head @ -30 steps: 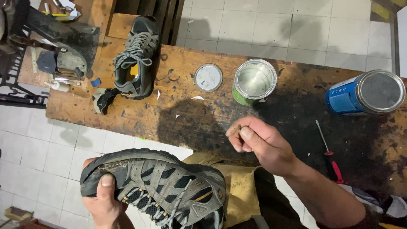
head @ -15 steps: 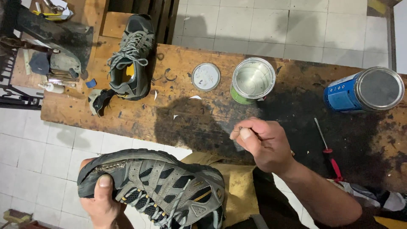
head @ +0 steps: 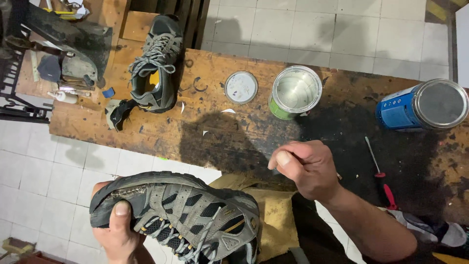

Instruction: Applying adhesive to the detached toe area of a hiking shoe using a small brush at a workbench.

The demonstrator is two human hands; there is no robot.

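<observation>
Your left hand (head: 117, 230) clamps the grey shoe (head: 185, 215); your right hand (head: 305, 168), fingers curled, seems to pinch something unclear. Gluing looks next: reach the open tin (head: 295, 92).

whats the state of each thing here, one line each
left hand: gripping the held shoe
held shoe: on its side, sole edge peeling at the toe
right hand: closed in a loose fist, contents hidden
green can: open, upright
lid: off, flat on bench
blue can: closed, tilted
second shoe: upright on bench, laced
</observation>
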